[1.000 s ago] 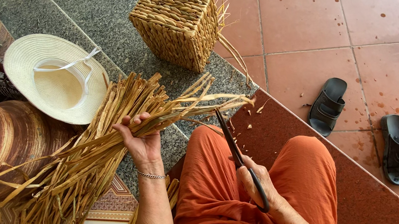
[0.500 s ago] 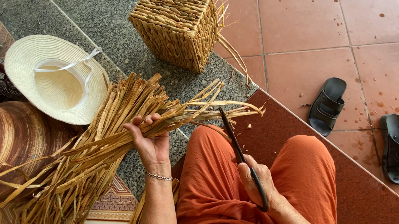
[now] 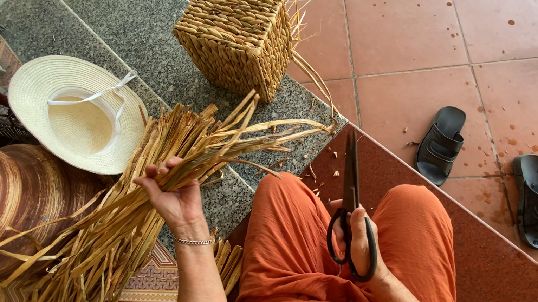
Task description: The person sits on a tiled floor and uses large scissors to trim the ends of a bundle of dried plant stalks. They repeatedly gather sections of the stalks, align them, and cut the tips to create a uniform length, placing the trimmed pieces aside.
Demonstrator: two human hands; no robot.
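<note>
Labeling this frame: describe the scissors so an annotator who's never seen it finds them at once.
Start at the person's orange trousers at bottom centre. Over the right thigh, the right hand holds the scissors, blades together, pointing up-frame. They are the only dark metal tool here, with big black loop handles, unlike the pale straw bundle in the left hand.

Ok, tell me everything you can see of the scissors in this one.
The scissors are large, dark and metal-looking, with long narrow blades and two big black loop handles. The blades look closed and point up and away from the person, tip near the step's edge. The right hand grips them by the handles, fingers through the loops, above the orange-clad lap. They do not touch the dried straw bundle held in the left hand.
</note>
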